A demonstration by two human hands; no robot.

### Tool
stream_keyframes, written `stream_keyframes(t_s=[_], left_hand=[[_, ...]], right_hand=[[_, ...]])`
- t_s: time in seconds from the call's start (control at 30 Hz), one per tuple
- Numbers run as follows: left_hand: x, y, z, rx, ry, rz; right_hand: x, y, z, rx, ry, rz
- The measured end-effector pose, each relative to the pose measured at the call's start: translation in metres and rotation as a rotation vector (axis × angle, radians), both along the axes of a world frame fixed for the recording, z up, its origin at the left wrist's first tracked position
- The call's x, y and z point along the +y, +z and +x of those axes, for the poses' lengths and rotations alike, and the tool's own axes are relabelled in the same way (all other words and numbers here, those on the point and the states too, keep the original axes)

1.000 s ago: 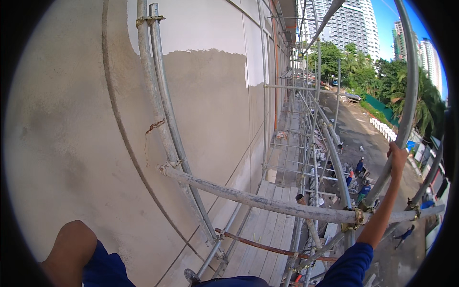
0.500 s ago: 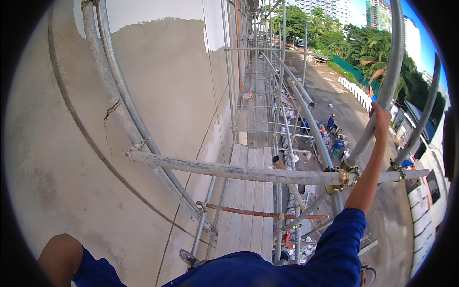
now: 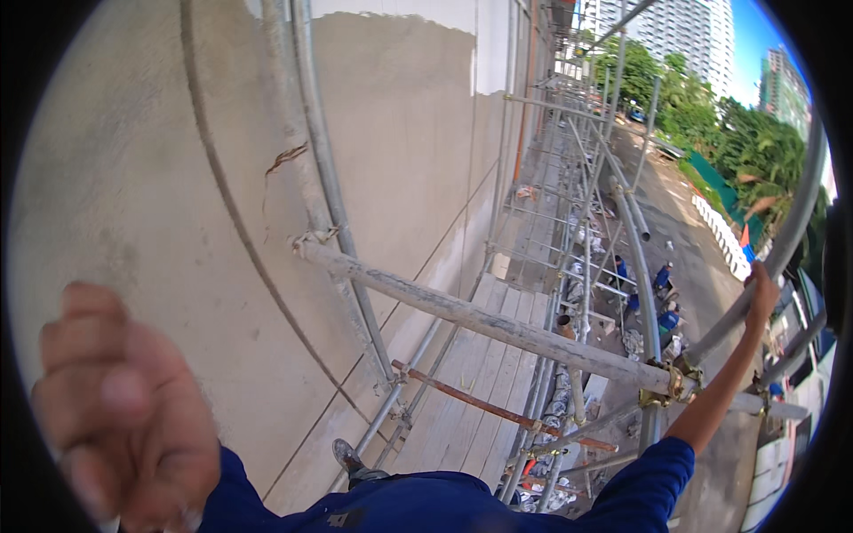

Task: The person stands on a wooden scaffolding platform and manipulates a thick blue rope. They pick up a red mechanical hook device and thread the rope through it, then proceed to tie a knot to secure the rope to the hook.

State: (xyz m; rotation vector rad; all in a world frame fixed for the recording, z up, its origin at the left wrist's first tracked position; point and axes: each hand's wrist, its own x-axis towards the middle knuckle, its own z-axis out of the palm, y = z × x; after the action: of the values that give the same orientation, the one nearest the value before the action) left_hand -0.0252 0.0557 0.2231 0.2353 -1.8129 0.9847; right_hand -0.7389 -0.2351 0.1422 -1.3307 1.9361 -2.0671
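My left hand (image 3: 129,413) is raised close in front of the plastered wall (image 3: 107,178). Its fingers are loosely curled and slightly blurred, and nothing shows in them. On the far right, my right hand (image 3: 762,293) is closed around an upright scaffold pipe (image 3: 786,240), with the arm stretched out. Between my arms, a grey horizontal scaffold pipe (image 3: 480,318) crosses in front of me. A brass-coloured clamp (image 3: 666,380) joins it to pipes near my right forearm.
Below lies a plank walkway (image 3: 484,391), with a rusty pipe (image 3: 498,406) crossing above it. My boot (image 3: 346,455) is beside the wall-side pipes. Several people in blue (image 3: 668,317) are on the ground to the right, by a road (image 3: 702,293) lined with white barriers (image 3: 721,235).
My left hand has come up into view at the left. The view has shifted, so the wall and scaffold sit farther right. My right hand still grips the upright pipe.
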Motion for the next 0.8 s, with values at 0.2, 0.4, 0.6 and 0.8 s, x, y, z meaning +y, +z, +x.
stream_keyframes(t_s=[0.2, 0.4, 0.6, 0.8], left_hand=[[-0.114, -0.137, 0.035, 0.102, 0.572, 0.836], [-0.216, -0.249, 0.053, -0.255, 0.881, 1.169], [-0.252, -0.243, 0.117, -0.219, 0.880, 1.227], [-0.274, -0.237, 0.160, -0.251, 0.875, 1.293]], right_hand=[[-0.060, -0.023, -0.034, -0.056, 0.169, 0.022], [-0.052, -0.017, -0.038, -0.016, 0.184, 0.051], [-0.053, 0.001, -0.047, 0.076, 0.092, 0.132], [-0.005, 0.052, -0.079, 0.478, -0.554, 0.565]])
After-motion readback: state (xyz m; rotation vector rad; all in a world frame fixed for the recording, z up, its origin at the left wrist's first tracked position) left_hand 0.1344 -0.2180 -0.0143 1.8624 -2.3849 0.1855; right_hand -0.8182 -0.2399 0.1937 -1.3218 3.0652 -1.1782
